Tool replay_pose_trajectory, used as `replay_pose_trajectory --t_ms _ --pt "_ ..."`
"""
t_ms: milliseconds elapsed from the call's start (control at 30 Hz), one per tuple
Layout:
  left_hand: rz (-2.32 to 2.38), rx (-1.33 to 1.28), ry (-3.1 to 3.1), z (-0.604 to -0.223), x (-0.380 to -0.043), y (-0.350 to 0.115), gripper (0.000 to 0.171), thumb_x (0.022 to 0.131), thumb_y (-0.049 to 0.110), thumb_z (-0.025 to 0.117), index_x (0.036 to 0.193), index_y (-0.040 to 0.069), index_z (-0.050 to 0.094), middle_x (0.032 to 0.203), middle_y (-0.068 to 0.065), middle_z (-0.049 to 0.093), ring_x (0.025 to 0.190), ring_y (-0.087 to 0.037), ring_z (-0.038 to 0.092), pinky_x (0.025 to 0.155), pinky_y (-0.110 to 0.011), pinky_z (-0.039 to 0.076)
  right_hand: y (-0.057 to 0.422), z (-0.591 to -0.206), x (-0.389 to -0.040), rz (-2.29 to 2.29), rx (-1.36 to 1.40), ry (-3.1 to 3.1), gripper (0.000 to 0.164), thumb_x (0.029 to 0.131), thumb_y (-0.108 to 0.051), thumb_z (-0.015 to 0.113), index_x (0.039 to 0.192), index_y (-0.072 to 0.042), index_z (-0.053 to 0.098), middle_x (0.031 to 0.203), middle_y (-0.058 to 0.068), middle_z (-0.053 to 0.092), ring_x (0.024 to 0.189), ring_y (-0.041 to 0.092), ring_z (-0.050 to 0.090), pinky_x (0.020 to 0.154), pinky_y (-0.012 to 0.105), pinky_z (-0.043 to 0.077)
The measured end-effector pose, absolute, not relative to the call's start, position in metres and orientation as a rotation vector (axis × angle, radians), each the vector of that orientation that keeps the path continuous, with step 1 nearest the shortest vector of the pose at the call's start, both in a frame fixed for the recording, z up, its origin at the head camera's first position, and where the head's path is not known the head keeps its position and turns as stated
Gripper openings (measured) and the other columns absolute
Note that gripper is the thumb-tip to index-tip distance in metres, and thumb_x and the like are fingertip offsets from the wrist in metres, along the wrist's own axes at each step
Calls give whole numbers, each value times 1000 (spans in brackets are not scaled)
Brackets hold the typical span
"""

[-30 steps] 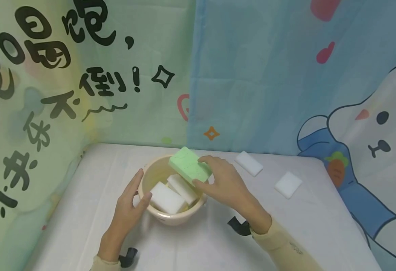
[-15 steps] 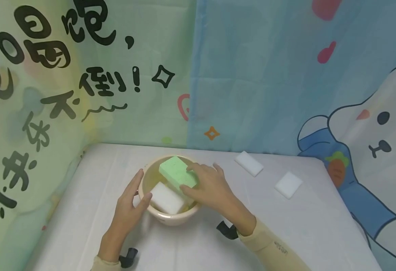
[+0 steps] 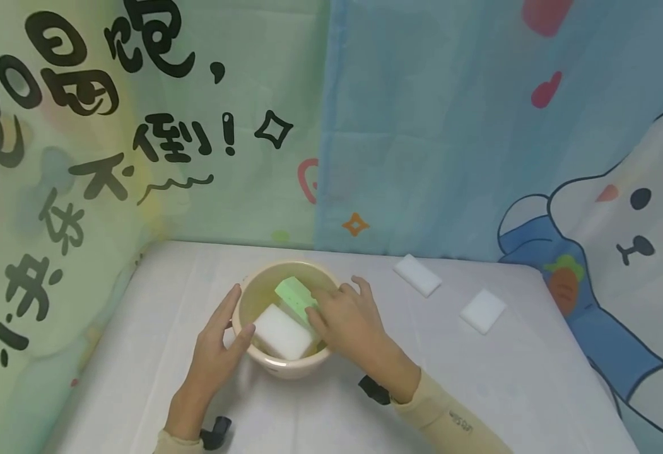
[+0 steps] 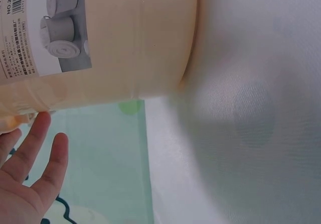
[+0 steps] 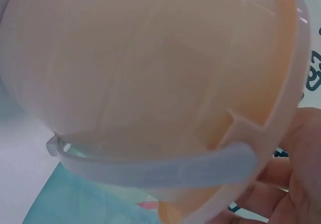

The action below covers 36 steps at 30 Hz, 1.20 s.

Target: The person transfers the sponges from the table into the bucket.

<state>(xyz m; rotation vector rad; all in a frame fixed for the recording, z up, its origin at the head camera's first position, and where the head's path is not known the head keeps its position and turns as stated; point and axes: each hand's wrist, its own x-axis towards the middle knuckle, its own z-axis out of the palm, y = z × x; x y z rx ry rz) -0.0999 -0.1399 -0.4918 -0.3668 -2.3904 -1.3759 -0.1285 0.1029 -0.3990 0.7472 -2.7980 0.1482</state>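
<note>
A cream plastic bucket (image 3: 289, 367) stands on the white-covered table, with a swing handle (image 5: 165, 174) on its side in the right wrist view. My right hand (image 3: 354, 321) reaches over the right rim and grips a green sponge (image 3: 296, 294) inside. A white sponge block (image 3: 283, 332) lies in the front of the bucket. My left hand (image 3: 212, 353) rests against the left side, fingers fairly straight, thumb at the rim. Its fingers (image 4: 37, 138) touch near the rim in the left wrist view. The second white block seen earlier in the bucket is hidden now.
Two white sponge blocks lie on the table to the right: one near the back edge (image 3: 417, 275), another farther right (image 3: 482, 311). A printed cloth backdrop (image 3: 410, 157) rises behind the table (image 3: 535, 391). A label (image 4: 45, 28) is on the bucket's side.
My right hand has moved left and down with the green sponge, from above the right rim to inside the bucket. The left hand has stayed in place.
</note>
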Motion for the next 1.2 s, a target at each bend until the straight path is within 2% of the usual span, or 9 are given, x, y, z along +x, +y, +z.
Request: replay_pose_trajectory --t_ms 133,333,567,900,1200 --pt "-1359 -377 -2377 -492 -100 -140 68 97 21 65 157 15 35 158 -8 38 141 -21 40 99 -45 49 109 -398 -129 259 802 -2730 24 94 -28 67 110 -11 72 97 5 74 87 29 66 101 58 40" --pt "-1350 -384 -2372 -493 -100 -139 68 96 21 66 157 14 35 158 -6 37 141 -22 39 98 -46 50 126 -395 -135 357 789 -2602 15 91 -21 70 99 -9 72 88 4 72 85 26 68 87 53 49" --pt "-1335 -372 -2378 -493 -100 -138 68 97 21 66 157 14 35 159 -2 36 141 -22 40 98 -46 50 153 -392 -144 486 660 -2649 18 91 -19 71 104 -7 73 96 6 74 89 29 68 87 54 49" --pt "-1345 -371 -2378 -491 -99 -139 69 96 20 66 157 13 35 159 -1 36 141 -20 39 99 -41 49 183 -397 -153 505 517 -2720 21 93 -21 69 108 -7 72 98 6 73 89 29 68 87 58 47" --pt "-1345 -364 -2384 -491 -99 -139 68 96 21 66 157 14 35 159 0 36 140 -20 41 98 -40 50 216 -416 -167 481 495 -2680 20 91 -16 70 106 -4 72 92 9 74 77 29 68 71 51 51"
